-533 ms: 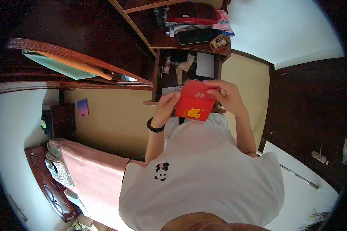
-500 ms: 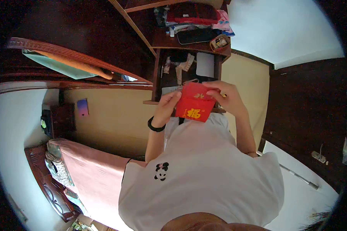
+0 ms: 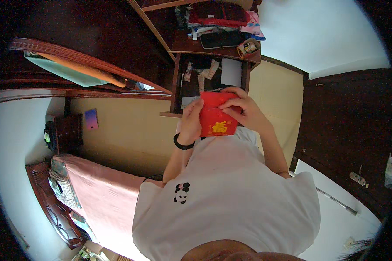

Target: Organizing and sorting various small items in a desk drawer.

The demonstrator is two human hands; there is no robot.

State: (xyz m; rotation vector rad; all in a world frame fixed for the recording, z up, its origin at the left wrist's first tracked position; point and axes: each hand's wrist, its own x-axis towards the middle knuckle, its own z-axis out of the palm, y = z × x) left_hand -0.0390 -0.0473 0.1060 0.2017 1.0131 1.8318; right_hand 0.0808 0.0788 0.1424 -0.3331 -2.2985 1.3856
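Note:
A red envelope (image 3: 215, 119) with a gold character on its front is held up between both hands, just in front of my white shirt. My left hand (image 3: 190, 122), with a black band at the wrist, pinches its left edge with the thumb on the face. Across the upper right part lies my right hand (image 3: 244, 108), its thumb and fingers closed on the envelope's flap. Just beyond is an open drawer (image 3: 175, 93) holding paper strips (image 3: 213, 68), a white rectangular item (image 3: 231, 72) and other small things. The envelope covers the drawer's near part.
Above the drawer, a wooden shelf (image 3: 183, 46) carries folded cloths, a dark flat phone-like item (image 3: 222, 39) and a small open box (image 3: 248, 48). A bed with a pink sheet (image 3: 100, 182) stands at left. Dark wooden furniture (image 3: 344, 126) rises on the right.
My right hand has slid left and inward over the envelope's upper part, covering the gold mark there. My left hand has turned slightly more upright on the edge.

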